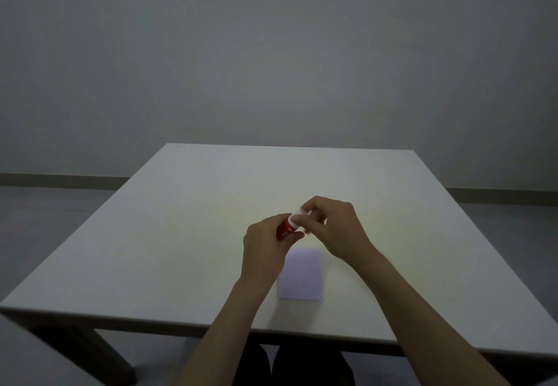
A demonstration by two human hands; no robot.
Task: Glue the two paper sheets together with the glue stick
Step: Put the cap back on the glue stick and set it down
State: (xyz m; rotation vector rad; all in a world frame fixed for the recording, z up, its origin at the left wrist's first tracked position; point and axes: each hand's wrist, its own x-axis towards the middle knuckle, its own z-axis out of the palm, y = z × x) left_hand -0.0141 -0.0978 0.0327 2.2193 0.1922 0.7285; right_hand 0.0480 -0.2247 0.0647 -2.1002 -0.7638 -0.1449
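A red glue stick (285,228) with a white end is held above the middle of the table. My left hand (265,246) grips its red body from below. My right hand (332,225) pinches the white end with thumb and fingertips. Whether that white end is the cap or the bare glue, I cannot tell. A pale lilac paper sheet (302,277) lies flat on the table just below both hands, its left edge partly hidden by my left wrist. Only one sheet outline shows; a second sheet may lie under it.
The white square table (181,234) stands before a grey wall, with grey floor on both sides. Its near edge runs just beyond the paper. My dark trousers show under the table's front edge.
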